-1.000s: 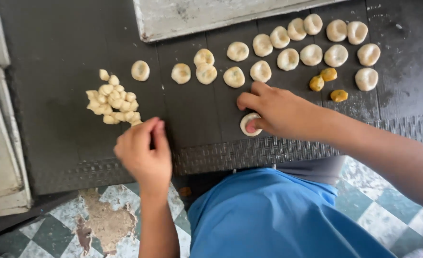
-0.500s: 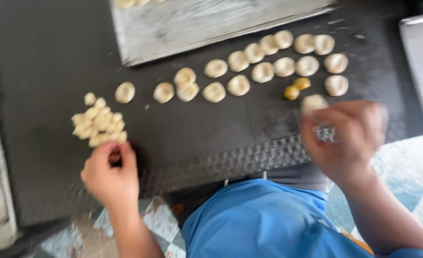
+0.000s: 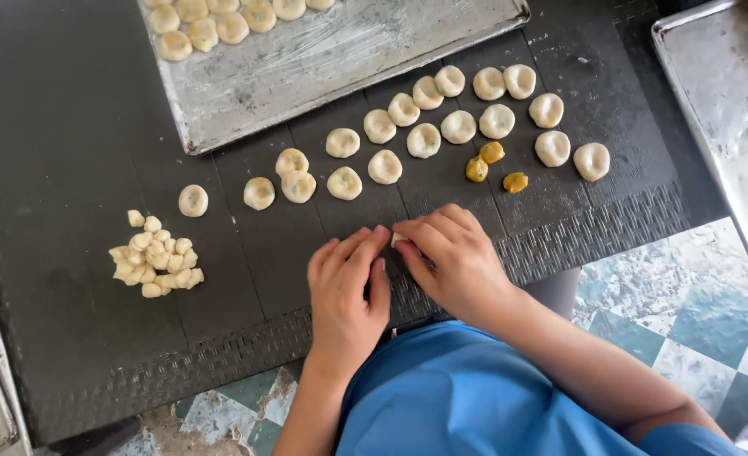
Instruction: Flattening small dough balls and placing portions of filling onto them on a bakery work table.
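Observation:
My left hand (image 3: 347, 291) and my right hand (image 3: 452, 257) meet at the front middle of the black ribbed mat (image 3: 70, 127). Between their fingertips sits a small pale dough piece (image 3: 398, 241), mostly hidden. My right fingers pinch it and my left fingertips press against it. Beyond the hands lie rows of flattened dough rounds (image 3: 384, 166). Three yellow filling balls (image 3: 492, 153) lie among them. A pile of small dough bits (image 3: 154, 257) is to the left of my left hand.
A scuffed metal tray (image 3: 332, 59) lies at the back with several dough rounds (image 3: 214, 21) in its far corner. Another metal tray (image 3: 720, 118) overhangs the mat on the right. Below the mat's front edge are blue clothing (image 3: 475, 397) and a tiled floor (image 3: 686, 295).
My right hand has come back from the right side to the front middle. My left hand has moved right, away from the pile, and now meets it on the dough piece.

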